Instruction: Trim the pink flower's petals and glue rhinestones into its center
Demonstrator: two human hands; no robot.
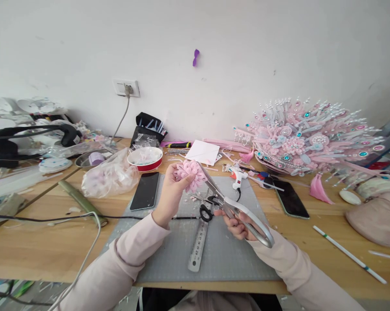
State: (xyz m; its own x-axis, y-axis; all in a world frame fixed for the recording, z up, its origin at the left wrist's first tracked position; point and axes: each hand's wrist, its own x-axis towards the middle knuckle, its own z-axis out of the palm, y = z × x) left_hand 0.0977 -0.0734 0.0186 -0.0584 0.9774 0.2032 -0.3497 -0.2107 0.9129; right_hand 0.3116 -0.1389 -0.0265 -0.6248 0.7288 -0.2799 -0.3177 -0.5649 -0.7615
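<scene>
A pink layered flower (192,172) is pinched in my left hand (172,190), thumb on its petals. My right hand (237,224) grips a large pair of scissors (219,196) with grey handles. Their blades point up and left, with the tips at the flower's right edge; whether they touch it I cannot tell. Below, a smaller pair of black-handled scissors (206,212) lies by a steel ruler (197,248) on the grey cutting mat (169,255).
Phones lie left (145,190) and right (290,198) of the mat. A white hot glue gun (238,177) rests at its back. A jewelled pink headdress (305,138) stands back right. At left are a red-rimmed bowl (146,162), a plastic bag (109,175) and a cable (68,217) crossing the table.
</scene>
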